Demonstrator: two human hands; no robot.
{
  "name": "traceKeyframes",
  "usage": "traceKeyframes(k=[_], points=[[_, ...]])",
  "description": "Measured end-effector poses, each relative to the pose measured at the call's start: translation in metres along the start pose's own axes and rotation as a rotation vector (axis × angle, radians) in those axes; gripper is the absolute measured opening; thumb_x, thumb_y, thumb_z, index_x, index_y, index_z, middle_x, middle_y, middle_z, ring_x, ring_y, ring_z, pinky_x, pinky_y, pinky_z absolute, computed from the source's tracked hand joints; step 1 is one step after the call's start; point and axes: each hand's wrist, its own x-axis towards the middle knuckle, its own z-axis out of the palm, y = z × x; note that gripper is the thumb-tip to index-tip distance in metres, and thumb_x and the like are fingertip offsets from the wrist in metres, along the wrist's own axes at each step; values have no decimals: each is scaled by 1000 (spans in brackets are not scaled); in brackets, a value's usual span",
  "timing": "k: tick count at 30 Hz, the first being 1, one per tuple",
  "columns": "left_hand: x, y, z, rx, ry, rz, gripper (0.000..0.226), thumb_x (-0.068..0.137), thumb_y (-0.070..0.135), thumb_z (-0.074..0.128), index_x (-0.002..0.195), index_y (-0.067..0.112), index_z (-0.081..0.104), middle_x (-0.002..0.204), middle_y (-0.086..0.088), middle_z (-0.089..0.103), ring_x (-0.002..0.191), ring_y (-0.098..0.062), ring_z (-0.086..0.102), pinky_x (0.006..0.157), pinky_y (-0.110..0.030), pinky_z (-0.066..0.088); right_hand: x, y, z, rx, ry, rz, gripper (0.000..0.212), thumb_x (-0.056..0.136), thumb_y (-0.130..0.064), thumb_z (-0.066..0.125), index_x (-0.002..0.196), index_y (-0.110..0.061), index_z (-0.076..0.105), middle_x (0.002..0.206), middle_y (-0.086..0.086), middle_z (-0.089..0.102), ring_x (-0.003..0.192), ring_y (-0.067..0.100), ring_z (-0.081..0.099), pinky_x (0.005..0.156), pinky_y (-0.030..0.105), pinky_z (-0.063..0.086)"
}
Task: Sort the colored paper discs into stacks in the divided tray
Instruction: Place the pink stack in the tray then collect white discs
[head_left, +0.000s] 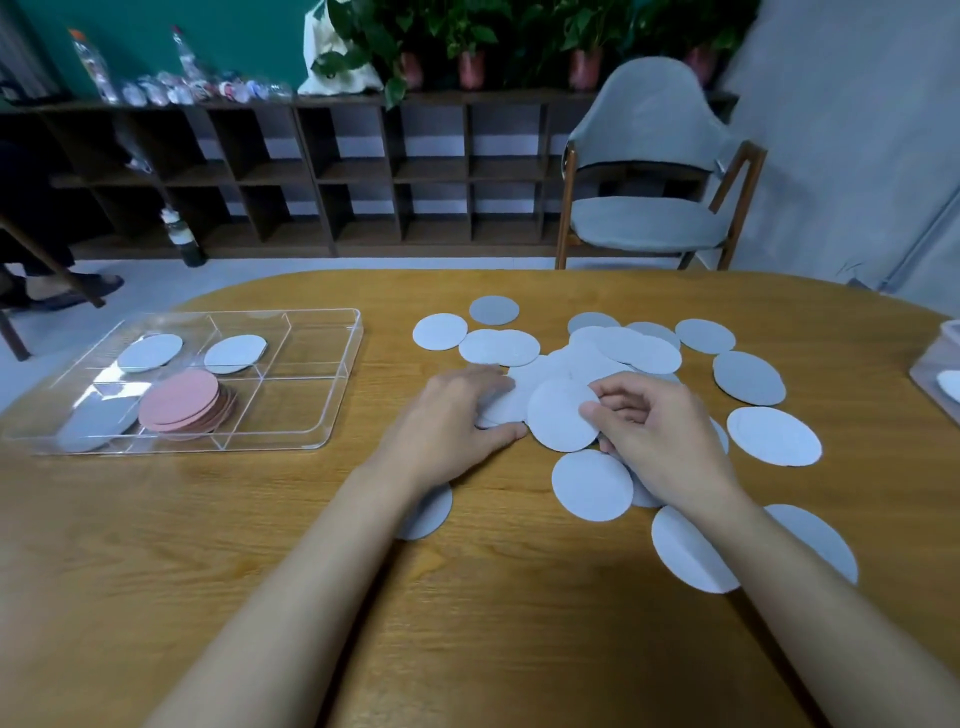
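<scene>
Many discs (623, 348) lie loose on the tabletop (467, 597), right of the tray (337, 364) and its pink stack (179, 400); picking is in hand. Left hand (452, 421) rests flat on the pile, fingers straight; right hand (660, 436) pinches one disc (558, 415) by its edge; next, likely, a carry left to the matching compartment.

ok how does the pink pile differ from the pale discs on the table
The pink pile is stacked in a tray compartment; the pale discs lie scattered, overlapping, on the table. Nothing touches the pink pile; the left hand rests on pale discs and the right hand pinches one. Both are round paper.
</scene>
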Motion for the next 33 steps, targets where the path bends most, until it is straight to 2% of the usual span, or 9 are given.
traceKeyframes(k=[7,10,13,16,19,24,28,30,33], points=[[-5,-11,0,115,77,128,29,101,49,53,98,27,72,82,11,68,78,-14,63,70,-41,55,3,9,-2,14,41,50,15,89,-18,78,104,-18,77,82,-4,76,77,14,74,76,35,65],[-10,-7,-4,159,244,161,34,105,45,45,95,25,70,83,11,69,82,-18,64,67,-38,53,1,8,0,35,42,63,13,89,-18,78,102,-18,77,82,-5,77,77,11,75,76,33,65],[-12,-1,-9,-132,341,101,21,105,27,58,93,19,73,84,9,71,75,-12,60,68,-25,46,2,7,2,51,35,69,13,89,-18,78,102,-19,77,83,-6,78,77,9,75,77,31,64],[-11,3,-10,-414,270,-32,21,103,31,64,87,22,76,71,-4,65,64,-17,53,64,-34,43,2,6,3,133,10,73,15,91,-14,76,106,-16,77,86,-4,79,78,11,76,78,29,63],[-12,10,-5,-543,227,-154,18,99,29,69,85,24,79,58,-4,66,53,-15,61,62,-29,53,1,3,4,234,-74,89,15,95,-10,71,105,-19,77,90,-2,80,82,12,78,77,24,62],[-12,20,4,-648,195,-264,10,94,24,76,90,17,82,70,-9,75,63,-24,76,73,-41,66,-1,-2,8,304,-193,96,22,100,-6,61,110,-20,75,103,0,80,91,14,78,80,24,62],[-13,23,7,-607,240,-270,12,88,24,83,82,15,78,70,-9,72,59,-18,74,68,-32,65,-3,-4,9,366,-236,117,22,100,-13,62,119,-17,74,105,-2,80,97,12,77,84,26,62],[-13,19,9,-438,253,-197,15,86,30,84,81,18,77,71,-2,72,61,-8,68,66,-20,56,-4,0,10,222,-176,79,26,96,-16,70,122,-19,74,102,-5,80,95,9,76,83,28,63],[-11,4,7,-86,163,-9,35,84,48,81,112,27,77,119,14,71,109,0,60,92,-15,42,-1,6,8,94,-69,85,28,93,-16,74,120,-20,75,97,-6,79,89,7,76,82,33,64]])
